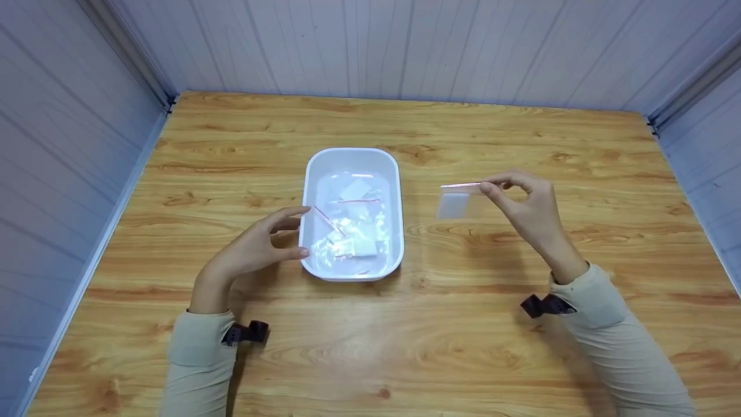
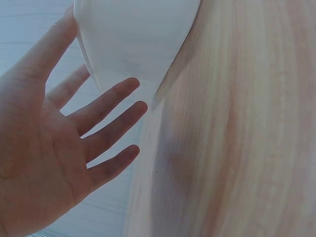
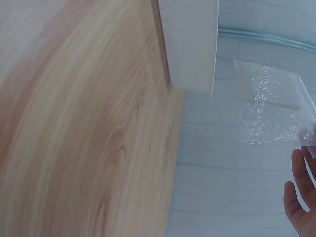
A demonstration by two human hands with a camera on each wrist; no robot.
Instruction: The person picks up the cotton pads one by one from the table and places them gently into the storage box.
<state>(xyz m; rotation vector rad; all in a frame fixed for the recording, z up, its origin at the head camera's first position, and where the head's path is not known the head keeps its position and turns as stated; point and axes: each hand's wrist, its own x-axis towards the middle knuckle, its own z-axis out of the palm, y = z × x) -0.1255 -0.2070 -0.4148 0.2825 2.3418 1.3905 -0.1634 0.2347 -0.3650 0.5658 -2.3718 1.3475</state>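
Observation:
A white tub [image 1: 400,231] stands on the table, with several clear zip bags [image 1: 362,231] lying in it, some with red strips along an edge. My left hand [image 1: 246,249] rests its thumb and index fingertips against the tub's left rim; the other fingers spread loosely below in the left wrist view. To the right of the tub, my right hand [image 1: 529,211] pinches a clear zip bag [image 1: 453,205] by its upper corner. This bag hangs above the table with a flat whitish piece inside. In the right wrist view the bag [image 3: 269,103] looks wrinkled and see-through.
The wood-grain table [image 1: 405,347] is walled by pale panels at the back [image 1: 376,46], left [image 1: 58,145] and right. A dark wrist camera is strapped over each sleeve.

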